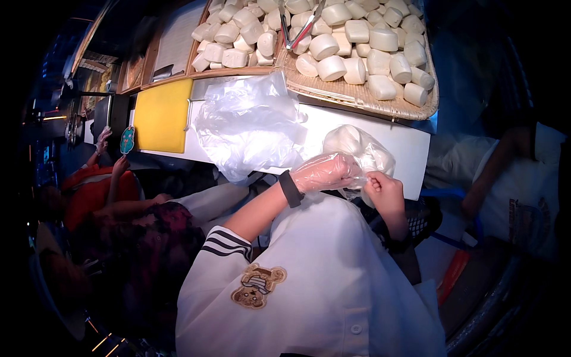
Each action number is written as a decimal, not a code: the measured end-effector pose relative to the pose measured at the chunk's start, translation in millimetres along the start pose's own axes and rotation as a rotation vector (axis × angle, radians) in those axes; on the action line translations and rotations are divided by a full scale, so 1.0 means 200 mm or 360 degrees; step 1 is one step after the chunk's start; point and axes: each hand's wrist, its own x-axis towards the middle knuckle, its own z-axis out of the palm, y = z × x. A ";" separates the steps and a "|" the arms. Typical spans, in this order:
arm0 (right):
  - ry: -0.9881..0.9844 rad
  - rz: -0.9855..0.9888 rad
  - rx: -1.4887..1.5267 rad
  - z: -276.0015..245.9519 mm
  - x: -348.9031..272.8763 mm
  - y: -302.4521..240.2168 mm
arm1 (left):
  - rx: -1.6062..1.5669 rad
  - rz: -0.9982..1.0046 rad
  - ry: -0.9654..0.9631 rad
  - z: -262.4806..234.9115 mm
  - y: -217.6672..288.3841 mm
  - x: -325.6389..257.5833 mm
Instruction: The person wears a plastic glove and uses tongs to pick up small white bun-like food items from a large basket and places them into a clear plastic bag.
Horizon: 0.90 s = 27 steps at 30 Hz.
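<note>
A clear plastic bag (360, 146) with white steamed buns inside rests at the front edge of the white counter. My left hand (330, 172), in a clear plastic glove with a dark band at the wrist, is closed at the gathered neck of the bag. My right hand (383, 191), which looks bare, pinches the bag's neck from the other side. Both hands are close together just in front of the buns. Left of them lies a crumpled pile of thin clear plastic bags (250, 128).
A woven tray (357, 102) of white buns (331, 68) stands behind the counter, with metal tongs (300, 33) on it. A yellow board (162, 116) hangs at left. People sit or stand at left, one holding a green fan-shaped card (127, 140); another person (505, 172) is at right.
</note>
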 end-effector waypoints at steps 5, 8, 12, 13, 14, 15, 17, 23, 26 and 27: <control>0.0377 0.0015 0.0329 -0.03 0.06 0.02 | 0.0308 -0.0262 0.0408 -0.01 0.00 -0.07; 0.0437 0.0013 0.0404 0.01 0.10 -0.02 | -0.0640 -0.0548 0.0774 0.12 -0.06 -0.04; 0.0427 0.0100 0.0659 0.00 0.16 0.03 | -0.1945 -0.0332 0.1236 0.29 -0.05 0.14; 0.0430 0.0106 0.0934 0.00 0.20 0.04 | -0.1953 -0.0329 0.1221 0.28 -0.03 0.16; 0.0323 0.0164 0.1038 -0.04 0.21 0.02 | -0.2225 -0.0267 0.1231 0.28 -0.01 0.19; 0.0340 0.0170 0.1033 -0.04 0.22 0.04 | -0.2497 -0.0204 0.1234 0.27 0.02 0.21; 0.0194 0.0044 0.1265 -0.05 0.24 0.03 | -0.2615 -0.0151 0.1220 0.27 0.01 0.21; -0.0069 0.0316 0.2355 -0.14 0.24 0.19 | -0.1790 -0.0378 0.0844 0.24 0.01 0.16; -0.0069 0.0520 0.2591 -0.13 0.19 0.17 | -0.1620 -0.0583 0.0766 0.21 -0.02 0.13; -0.0046 0.0479 0.2547 -0.10 0.18 0.14 | -0.1609 -0.0691 0.0590 0.20 -0.03 0.13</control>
